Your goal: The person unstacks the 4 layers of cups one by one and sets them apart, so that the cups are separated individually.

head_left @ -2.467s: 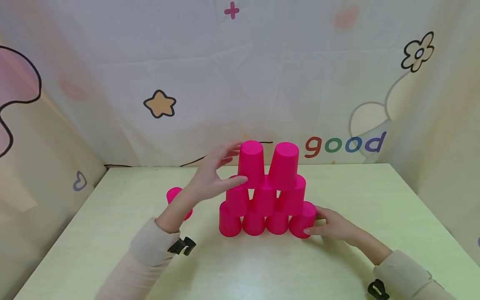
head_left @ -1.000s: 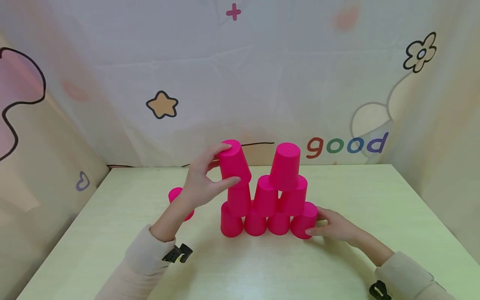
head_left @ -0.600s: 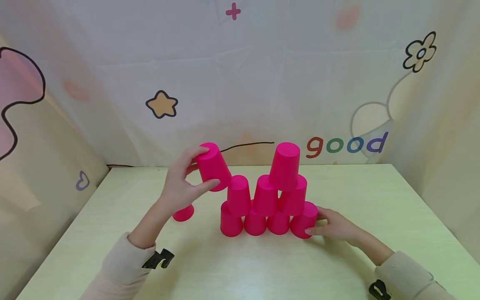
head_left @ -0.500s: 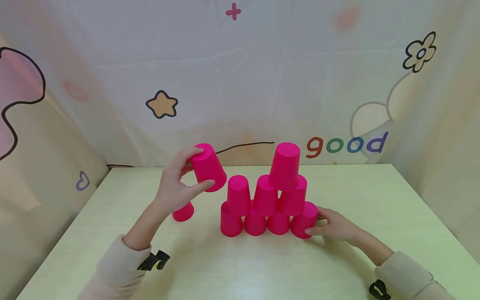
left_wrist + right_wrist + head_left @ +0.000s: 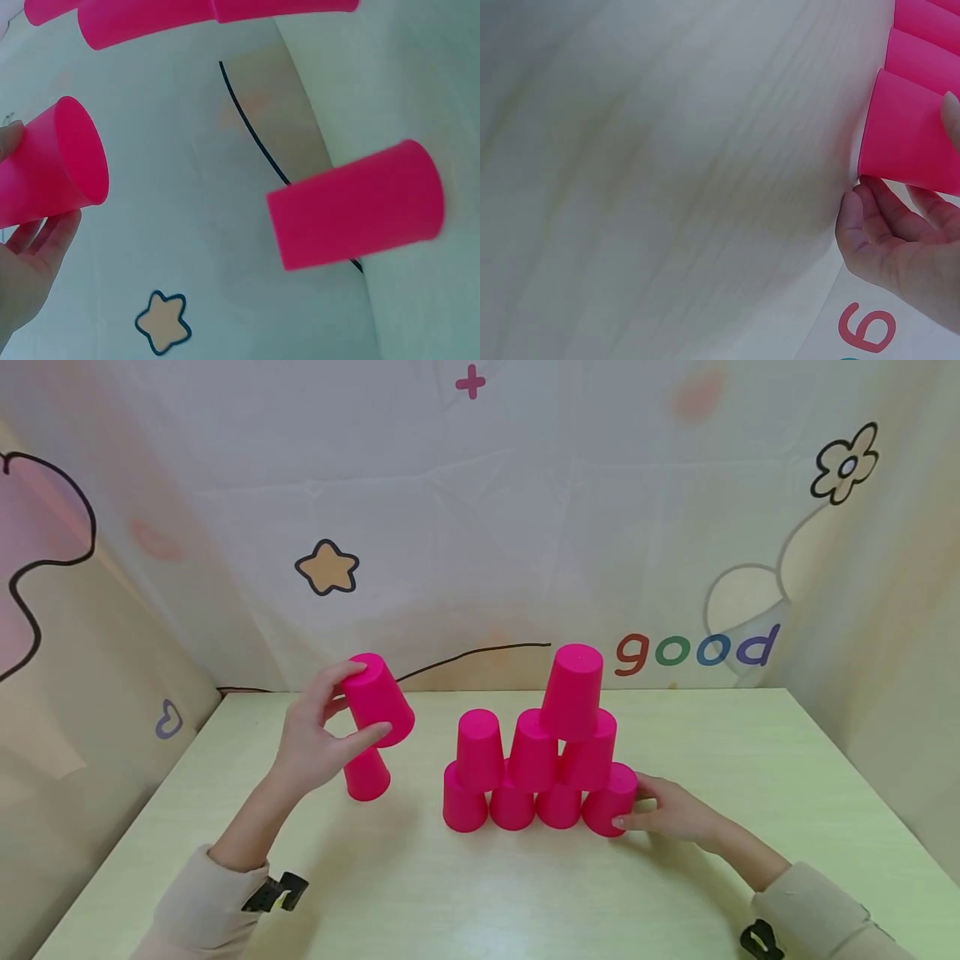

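Here's the left hand (image 5: 311, 739), up in the air with its thumb and fingers gripping a raised cup (image 5: 378, 702), bright pink, mouth downward and leaning at a tilt! Just below it in the head view stands the lone cup (image 5: 367, 779), base up on the tabletop (image 5: 487, 893), and the left wrist view shows a clear gap between the two. Across to the right, what a build: a pink stack (image 5: 535, 752), four cups along the bottom, three in the middle row, and one top cup (image 5: 577, 689) perched over the right-hand pair. Down at its foot, the right hand (image 5: 671, 810) pinches the end cup (image 5: 611, 797) of the bottom row, thumb in front, fingers round behind. Pale sleeves (image 5: 206, 893) on both arms, a black clip (image 5: 276, 893) showing at the left wrist. And behind it all hangs the pale backdrop (image 5: 450, 485), with its outlined star (image 5: 327, 568) and the word "good" (image 5: 711, 650) in coloured letters.
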A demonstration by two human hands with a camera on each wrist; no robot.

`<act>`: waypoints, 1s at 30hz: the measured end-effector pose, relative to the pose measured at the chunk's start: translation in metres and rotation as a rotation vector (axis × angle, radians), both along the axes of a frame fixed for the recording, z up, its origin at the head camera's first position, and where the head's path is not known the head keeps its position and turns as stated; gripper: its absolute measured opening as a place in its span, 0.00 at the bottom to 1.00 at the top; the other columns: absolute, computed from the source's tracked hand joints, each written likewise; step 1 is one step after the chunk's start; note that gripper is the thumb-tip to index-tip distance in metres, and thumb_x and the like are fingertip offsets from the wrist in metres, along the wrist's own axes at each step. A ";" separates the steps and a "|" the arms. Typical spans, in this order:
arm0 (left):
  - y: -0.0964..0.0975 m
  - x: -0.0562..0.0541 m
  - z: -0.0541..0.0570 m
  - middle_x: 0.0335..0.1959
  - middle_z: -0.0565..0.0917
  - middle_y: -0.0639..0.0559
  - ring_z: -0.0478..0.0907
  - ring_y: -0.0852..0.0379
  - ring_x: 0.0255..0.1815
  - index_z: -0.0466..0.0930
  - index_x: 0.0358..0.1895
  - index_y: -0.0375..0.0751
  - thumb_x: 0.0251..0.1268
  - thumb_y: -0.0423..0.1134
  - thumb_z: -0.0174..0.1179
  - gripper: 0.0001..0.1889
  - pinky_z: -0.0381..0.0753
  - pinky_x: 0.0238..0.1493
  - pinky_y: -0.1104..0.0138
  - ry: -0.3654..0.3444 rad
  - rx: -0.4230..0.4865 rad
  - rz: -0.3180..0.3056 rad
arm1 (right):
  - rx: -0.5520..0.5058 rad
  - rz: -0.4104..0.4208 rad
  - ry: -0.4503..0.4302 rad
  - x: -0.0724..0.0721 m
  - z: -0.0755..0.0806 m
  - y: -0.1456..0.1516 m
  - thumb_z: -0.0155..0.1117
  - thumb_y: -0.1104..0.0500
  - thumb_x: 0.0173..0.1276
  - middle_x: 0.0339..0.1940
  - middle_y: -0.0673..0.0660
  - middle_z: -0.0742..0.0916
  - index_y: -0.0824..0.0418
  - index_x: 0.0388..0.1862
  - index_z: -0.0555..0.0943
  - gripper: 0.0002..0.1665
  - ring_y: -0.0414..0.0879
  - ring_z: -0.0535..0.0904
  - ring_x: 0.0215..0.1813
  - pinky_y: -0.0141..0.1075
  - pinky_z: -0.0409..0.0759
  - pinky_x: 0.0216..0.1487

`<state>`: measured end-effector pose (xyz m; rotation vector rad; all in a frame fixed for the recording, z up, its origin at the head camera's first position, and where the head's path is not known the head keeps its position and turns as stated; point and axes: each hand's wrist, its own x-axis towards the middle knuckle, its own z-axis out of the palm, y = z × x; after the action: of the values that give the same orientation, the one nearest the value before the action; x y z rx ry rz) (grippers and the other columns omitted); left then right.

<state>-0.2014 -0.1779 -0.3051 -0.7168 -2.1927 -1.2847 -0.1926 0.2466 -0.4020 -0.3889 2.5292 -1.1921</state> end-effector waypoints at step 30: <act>-0.064 -0.001 -0.034 0.53 0.71 0.45 0.69 0.50 0.49 0.57 0.66 0.44 0.45 0.31 0.69 0.42 0.70 0.41 0.83 -0.153 -0.062 0.264 | 0.003 0.004 0.013 0.000 -0.001 0.000 0.70 0.52 0.53 0.51 0.59 0.78 0.64 0.61 0.67 0.39 0.56 0.71 0.52 0.51 0.74 0.46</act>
<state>-0.2020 -0.2421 -0.3394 -0.3449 -2.3639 -1.1741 -0.1923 0.2465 -0.4028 -0.4018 2.5396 -1.1887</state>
